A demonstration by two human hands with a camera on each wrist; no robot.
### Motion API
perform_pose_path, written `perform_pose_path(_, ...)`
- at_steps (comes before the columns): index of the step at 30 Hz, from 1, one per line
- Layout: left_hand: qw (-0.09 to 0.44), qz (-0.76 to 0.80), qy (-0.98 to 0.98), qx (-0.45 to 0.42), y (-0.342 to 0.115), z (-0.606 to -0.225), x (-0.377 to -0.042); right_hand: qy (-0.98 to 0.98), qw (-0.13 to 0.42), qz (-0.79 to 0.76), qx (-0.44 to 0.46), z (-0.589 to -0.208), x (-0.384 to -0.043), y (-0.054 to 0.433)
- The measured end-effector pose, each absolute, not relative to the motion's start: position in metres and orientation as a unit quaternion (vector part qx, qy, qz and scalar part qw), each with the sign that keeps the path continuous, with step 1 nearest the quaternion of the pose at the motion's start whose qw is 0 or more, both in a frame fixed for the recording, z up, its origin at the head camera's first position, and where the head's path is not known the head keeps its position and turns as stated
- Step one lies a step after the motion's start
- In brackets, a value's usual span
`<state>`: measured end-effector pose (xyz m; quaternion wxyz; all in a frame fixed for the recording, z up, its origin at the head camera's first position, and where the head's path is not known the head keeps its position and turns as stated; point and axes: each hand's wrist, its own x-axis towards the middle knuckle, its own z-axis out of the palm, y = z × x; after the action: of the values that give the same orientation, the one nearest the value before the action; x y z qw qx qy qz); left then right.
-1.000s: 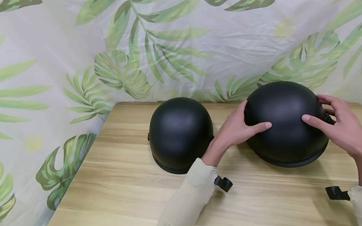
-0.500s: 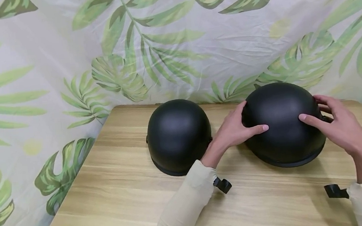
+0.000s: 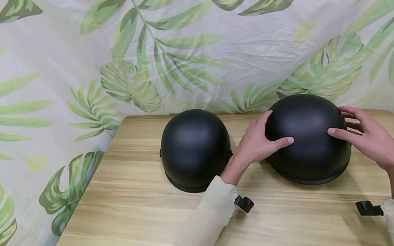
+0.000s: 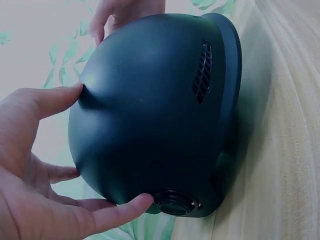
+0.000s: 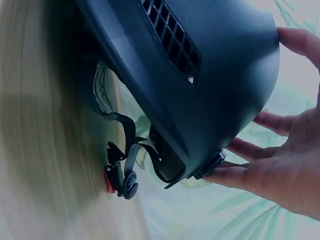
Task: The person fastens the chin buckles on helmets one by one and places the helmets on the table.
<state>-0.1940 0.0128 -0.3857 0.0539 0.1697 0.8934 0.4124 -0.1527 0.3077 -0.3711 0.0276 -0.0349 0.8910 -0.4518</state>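
Observation:
Both hands hold a black helmet [image 3: 310, 155] on the right side of the table. My left hand [image 3: 253, 143] grips its left side, thumb on the front of the shell and fingers spread along the side near a round fitting [image 4: 175, 202]. From the opposite side my right hand [image 3: 375, 136] holds the shell, thumb on the front and fingers reaching behind. In the right wrist view the helmet's rim is tilted up from the table on this side. A chin strap [image 5: 132, 145] with a red-and-black buckle [image 5: 117, 175] hangs out below it. The helmet's inside is hidden.
A second black helmet [image 3: 196, 151] stands dome up on the wooden table [image 3: 121, 227], close beside my left wrist. A leaf-print cloth [image 3: 188, 43] hangs behind the table's back edge. Black camera mounts [image 3: 244, 203] stick out from the sleeves.
The held helmet has shifted and turned slightly, its right side now a little further left and its top lower. Both hands keep their hold. The second helmet stays in place.

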Motion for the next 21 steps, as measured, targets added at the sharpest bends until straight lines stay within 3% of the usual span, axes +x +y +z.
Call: perform_pose_path(21,0.038,0.364,0.908,0.206,0.02,-0.386,-0.189,0.91,0.059,-0.407,-0.055,-0.371,-0.157,0.319)
